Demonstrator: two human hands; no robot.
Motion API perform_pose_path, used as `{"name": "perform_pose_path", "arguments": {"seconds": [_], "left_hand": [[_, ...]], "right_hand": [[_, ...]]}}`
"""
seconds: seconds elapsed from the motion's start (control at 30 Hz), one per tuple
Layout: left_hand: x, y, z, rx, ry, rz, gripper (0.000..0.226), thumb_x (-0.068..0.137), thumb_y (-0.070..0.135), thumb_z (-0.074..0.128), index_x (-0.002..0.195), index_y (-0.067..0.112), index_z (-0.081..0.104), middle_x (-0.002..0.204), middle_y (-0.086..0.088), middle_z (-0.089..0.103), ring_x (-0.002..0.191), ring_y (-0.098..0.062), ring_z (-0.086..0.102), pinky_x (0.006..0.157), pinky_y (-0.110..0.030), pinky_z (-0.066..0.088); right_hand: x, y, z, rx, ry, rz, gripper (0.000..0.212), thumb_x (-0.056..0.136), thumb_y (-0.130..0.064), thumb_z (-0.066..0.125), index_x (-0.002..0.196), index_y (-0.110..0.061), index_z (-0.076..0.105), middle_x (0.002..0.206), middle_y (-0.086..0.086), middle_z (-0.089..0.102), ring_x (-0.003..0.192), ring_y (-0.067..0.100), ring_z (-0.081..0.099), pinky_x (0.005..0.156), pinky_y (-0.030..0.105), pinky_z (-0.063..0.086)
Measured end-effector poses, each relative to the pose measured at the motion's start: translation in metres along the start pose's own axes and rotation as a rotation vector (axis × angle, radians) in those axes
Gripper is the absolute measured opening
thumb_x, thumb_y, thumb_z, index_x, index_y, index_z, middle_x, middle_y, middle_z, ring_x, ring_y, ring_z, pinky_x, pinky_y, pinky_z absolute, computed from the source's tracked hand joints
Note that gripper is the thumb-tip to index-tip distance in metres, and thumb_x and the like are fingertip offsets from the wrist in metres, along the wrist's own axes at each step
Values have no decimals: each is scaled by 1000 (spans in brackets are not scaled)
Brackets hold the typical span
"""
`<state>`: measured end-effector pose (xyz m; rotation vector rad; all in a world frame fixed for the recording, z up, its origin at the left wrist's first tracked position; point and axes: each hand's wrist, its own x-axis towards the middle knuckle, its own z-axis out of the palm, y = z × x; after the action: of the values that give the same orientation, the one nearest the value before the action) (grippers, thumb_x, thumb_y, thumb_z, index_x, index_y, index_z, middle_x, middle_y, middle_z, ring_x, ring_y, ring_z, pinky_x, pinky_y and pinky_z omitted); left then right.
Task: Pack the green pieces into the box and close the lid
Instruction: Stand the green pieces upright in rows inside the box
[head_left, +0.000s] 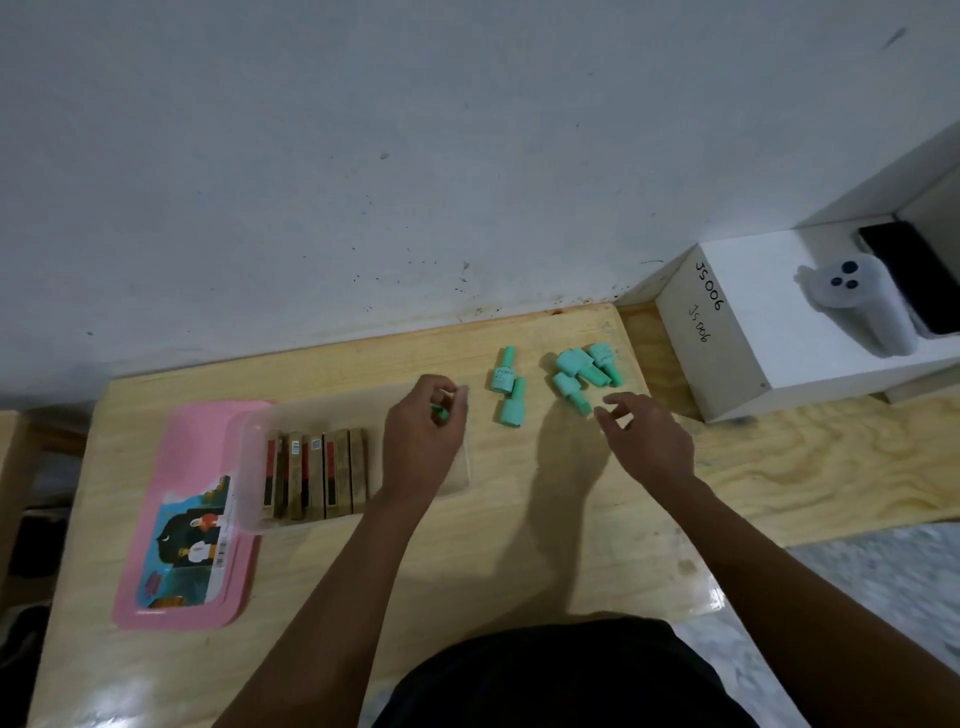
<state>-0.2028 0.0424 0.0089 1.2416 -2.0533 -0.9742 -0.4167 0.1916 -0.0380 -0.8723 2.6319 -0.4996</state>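
Note:
A clear plastic box (249, 467) sits on the wooden table, with several brown and red cartons standing in its left part. My left hand (423, 434) hovers over the box's right end, shut on a green piece (439, 411) that is mostly hidden by my fingers. Two green bottle-shaped pieces (506, 387) lie just right of the box. A cluster of several green pieces (584, 371) lies farther right. My right hand (641, 434) is next to that cluster, fingers apart, fingertips near the closest piece (571, 395). The pink lid (182, 519) lies left of the box, partly under it.
A white box (737, 332) marked JS006 stands at the table's right end, with a pale cylindrical device (862, 306) and a dark phone (914, 270) on top. The grey wall runs along the table's far edge. The floor shows at the lower right.

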Motion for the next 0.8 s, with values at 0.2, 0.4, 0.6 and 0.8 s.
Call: {"name": "perform_pose_path", "arguments": {"seconds": [0.2, 0.4, 0.6, 0.8], "left_hand": [[48, 26, 57, 57, -267, -113, 34, 88, 32, 64, 118, 17, 58, 97, -2, 65, 77, -18, 60, 67, -26, 44], [82, 12, 104, 293, -441, -356, 54, 92, 34, 56, 139, 12, 43, 137, -14, 48, 122, -31, 52, 98, -38, 44], [95, 9, 128, 514, -432, -377, 40, 92, 37, 52, 124, 14, 58, 128, -11, 52, 113, -31, 57, 87, -38, 46], [102, 2, 136, 542, -367, -350, 32, 91, 34, 56, 114, 13, 64, 118, -10, 60, 107, -30, 60, 84, -40, 49]], "right_hand": [[35, 17, -5, 41, -71, 97, 40, 90, -51, 57, 127, -34, 56, 116, -8, 65, 99, 16, 63, 75, 32, 51], [63, 5, -2, -22, -137, -62, 44, 86, -46, 59, 127, -30, 59, 120, 3, 62, 100, 24, 62, 82, 37, 52], [76, 0, 3, -61, -173, -158, 36, 87, -43, 62, 122, -31, 61, 119, -2, 64, 99, 19, 63, 80, 36, 52], [83, 4, -2, 61, -191, -159, 35, 91, -45, 59, 121, -28, 64, 118, -2, 65, 100, 17, 62, 77, 30, 47]]}}
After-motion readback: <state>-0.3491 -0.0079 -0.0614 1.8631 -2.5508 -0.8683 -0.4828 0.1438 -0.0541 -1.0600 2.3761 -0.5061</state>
